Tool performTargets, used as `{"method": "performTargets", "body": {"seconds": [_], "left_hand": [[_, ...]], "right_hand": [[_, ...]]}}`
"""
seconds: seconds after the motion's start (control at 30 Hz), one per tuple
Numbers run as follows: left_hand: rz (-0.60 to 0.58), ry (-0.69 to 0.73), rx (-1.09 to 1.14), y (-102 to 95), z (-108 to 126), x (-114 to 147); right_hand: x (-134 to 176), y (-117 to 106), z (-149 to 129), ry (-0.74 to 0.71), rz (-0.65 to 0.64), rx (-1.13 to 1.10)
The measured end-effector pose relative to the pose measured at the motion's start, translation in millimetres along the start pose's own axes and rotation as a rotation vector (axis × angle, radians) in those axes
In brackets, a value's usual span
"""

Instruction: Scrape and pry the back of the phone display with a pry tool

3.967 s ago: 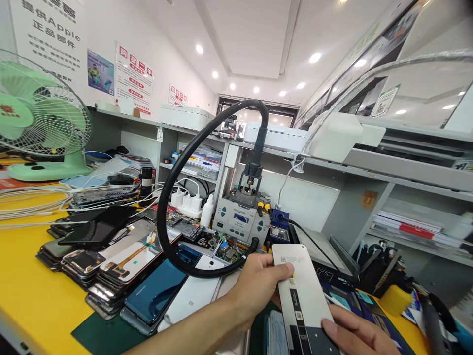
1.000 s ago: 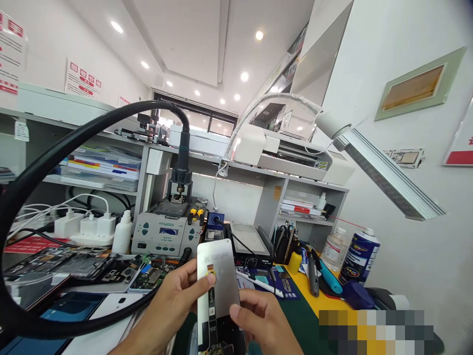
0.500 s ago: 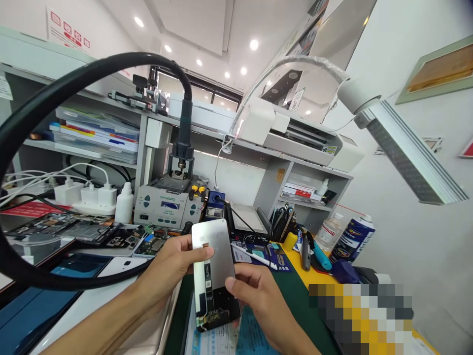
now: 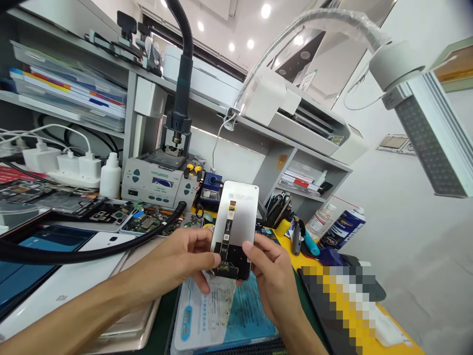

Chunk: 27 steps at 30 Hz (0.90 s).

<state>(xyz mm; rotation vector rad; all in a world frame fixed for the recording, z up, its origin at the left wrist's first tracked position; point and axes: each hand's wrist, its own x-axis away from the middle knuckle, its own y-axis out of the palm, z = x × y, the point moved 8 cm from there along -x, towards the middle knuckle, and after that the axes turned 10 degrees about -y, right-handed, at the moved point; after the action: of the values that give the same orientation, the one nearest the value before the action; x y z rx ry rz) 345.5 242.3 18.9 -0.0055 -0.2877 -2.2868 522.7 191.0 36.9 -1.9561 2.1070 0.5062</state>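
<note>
Now left hand (image 4: 187,256) grips phone screen (image 4: 244,217) lower down, right hand (image 4: 272,264) opposite.

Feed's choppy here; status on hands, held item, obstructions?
Left hand, right hand: both holding silver-and-black rectangular display panel. Tilted, backside showing. Thick black hose left, apart from panel.

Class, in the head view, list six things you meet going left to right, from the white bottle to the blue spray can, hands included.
White bottle → left hand → phone display panel → right hand → clear bottle → blue spray can.
</note>
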Motion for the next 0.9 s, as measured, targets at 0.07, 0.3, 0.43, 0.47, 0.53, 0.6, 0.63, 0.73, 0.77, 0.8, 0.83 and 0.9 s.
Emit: {"method": "performTargets", "body": {"seconds": [0.07, 0.3, 0.43, 0.47, 0.53, 0.6, 0.63, 0.73, 0.77, 0.8, 0.83, 0.9], "left_hand": [[-0.061, -0.006, 0.014, 6.8, -1, 0], [-0.131, 0.023, 0.028, 11.1, -7, -1], [-0.134, 0.045, 0.017, 8.8, -11, -1], [-0.132, 0.044, 0.010, 8.6, -12, -1], [-0.127, 0.047, 0.000, 9.0, -11, 0], [-0.123, 0.058, -0.004, 10.5, -10, 1], [-0.122, 0.062, -0.005, 11.6, -9, 1], [-0.120, 0.059, -0.012, 15.0, -8, 3], [-0.118, 0.054, -0.014, 15.6, -7, 4], [-0.112, 0.047, -0.016, 15.6, -6, 4], [-0.096, 0.042, -0.015, 14.3, -4, 5], [-0.025, 0.042, -0.028, 8.0, 1, 5]], "right_hand": [[0, -5, 0, -0.035, 0.032, 0.023], [-1, -3, 0, -0.077, 0.023, 0.021], [3, 2, -5, -0.073, -0.002, 0.012], [3, 3, -7, -0.084, -0.001, 0.023], [4, 3, -12, -0.114, 0.000, 0.040], [5, 4, -15, -0.131, -0.007, 0.047], [5, 4, -15, -0.126, -0.009, 0.050], [5, 3, -13, -0.065, 0.009, 0.058], [5, 2, -12, -0.044, 0.012, 0.055], [5, 2, -11, -0.028, 0.015, 0.048], [4, 2, -10, -0.014, 0.019, 0.042], [2, 0, -8, 0.016, 0.029, 0.035]]}}
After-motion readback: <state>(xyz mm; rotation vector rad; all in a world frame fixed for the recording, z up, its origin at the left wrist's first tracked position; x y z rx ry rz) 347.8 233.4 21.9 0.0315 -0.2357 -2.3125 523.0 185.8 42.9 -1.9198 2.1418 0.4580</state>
